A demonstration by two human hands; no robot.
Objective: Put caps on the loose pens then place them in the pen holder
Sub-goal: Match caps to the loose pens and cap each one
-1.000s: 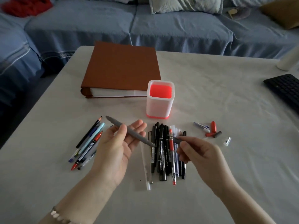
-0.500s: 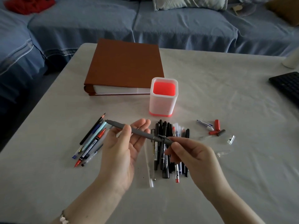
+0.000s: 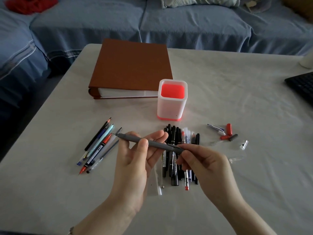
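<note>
Because your left hand (image 3: 135,161) pinches the grey pen (image 3: 152,143) by its barrel above the table (image 3: 237,99), your right hand (image 3: 205,164), pinching the cap (image 3: 176,147), can likely press it home; the pen holder (image 3: 171,106) stands just beyond.

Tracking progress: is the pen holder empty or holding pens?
Empty: the pen holder stands upright, its red inside bare, nothing sticking out.
</note>
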